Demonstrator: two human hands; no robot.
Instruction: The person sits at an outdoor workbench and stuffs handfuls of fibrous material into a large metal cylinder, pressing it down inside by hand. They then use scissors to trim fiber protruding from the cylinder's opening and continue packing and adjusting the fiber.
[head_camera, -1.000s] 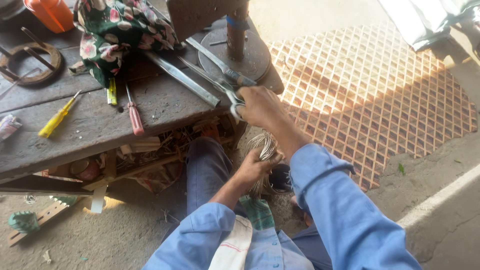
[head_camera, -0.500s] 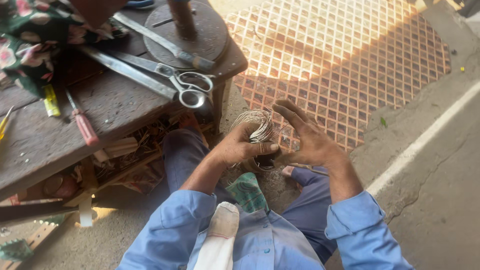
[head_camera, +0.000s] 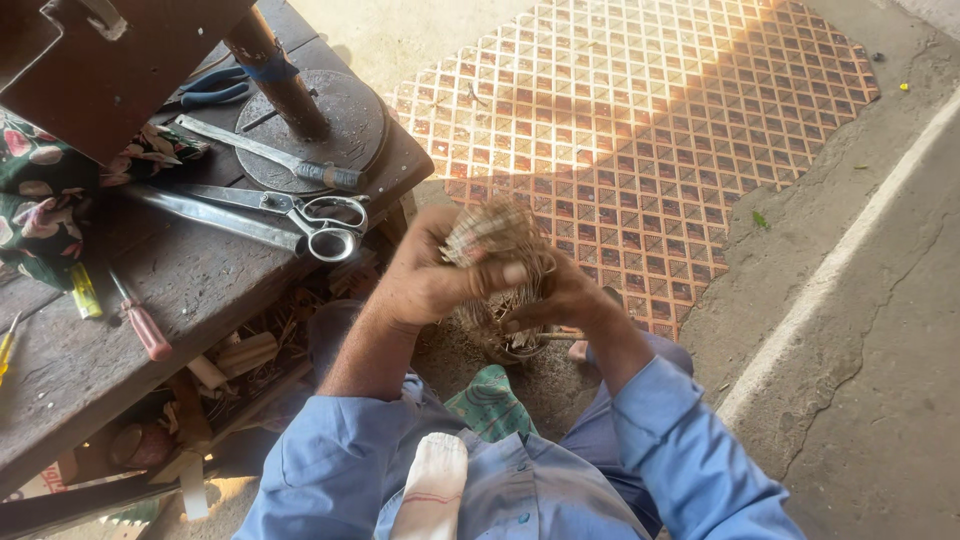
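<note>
A patterned mat (head_camera: 640, 130) of red and cream diamonds covered much of the concrete floor (head_camera: 860, 400) ahead, half in sunlight and half in shade. To the left stood a dark wooden counter (head_camera: 90, 350), worn and scratched, with scrap pieces of wood stacked beneath it. The person's blue sleeves (head_camera: 690, 460) filled the bottom of the view, and a white cloth (head_camera: 430, 490) hung down the chest.

On the counter lay a flowered cloth (head_camera: 40, 200) at the far left, and a round metal base (head_camera: 350, 120) with a rusty post (head_camera: 275, 70) rising from it. Large scissors (head_camera: 290, 215) lay with their loops near the counter's edge, and a long metal tool (head_camera: 270, 155) rested across the round base. Blue-handled pliers (head_camera: 215, 88) sat behind the post. Nearer the person lay a red-handled screwdriver (head_camera: 145, 325) and a small yellow tool (head_camera: 84, 292).

Just off the counter's corner, above the knees, both hands met around a bundle of pale fibre strands (head_camera: 495, 240). The left hand (head_camera: 420, 280) gripped it from the left, fingers curled closed over its front. The right hand (head_camera: 565, 295) held it from below and to the right, fingers wrapped tightly around the lower part. The bundle stood between the two hands, its frayed top poking up above them.
</note>
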